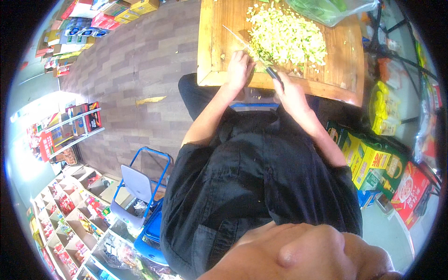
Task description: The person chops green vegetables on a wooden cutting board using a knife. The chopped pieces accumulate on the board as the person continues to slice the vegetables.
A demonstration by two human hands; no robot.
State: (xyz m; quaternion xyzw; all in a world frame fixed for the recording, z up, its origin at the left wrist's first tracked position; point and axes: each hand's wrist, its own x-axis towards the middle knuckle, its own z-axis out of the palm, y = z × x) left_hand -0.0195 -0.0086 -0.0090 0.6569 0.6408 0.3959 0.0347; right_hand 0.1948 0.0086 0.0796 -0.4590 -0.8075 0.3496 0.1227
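My right hand grips the black handle of a kitchen knife at the near edge of a wooden table. The thin blade slants away to the upper left, past my left hand. The left fingers are curled beside the blade, close to some green vegetable bits; whether they pinch a piece is hidden. Just beyond the knife spreads a large heap of finely chopped pale-green vegetable. A clear plastic bag with green contents lies at the table's far right.
A blue-framed folding chair stands behind on the left, beside sectioned shelves of packaged goods. Cartons are stacked at the right, below yellow packages near a black metal rack. More boxes line the upper left, past the wood-pattern floor.
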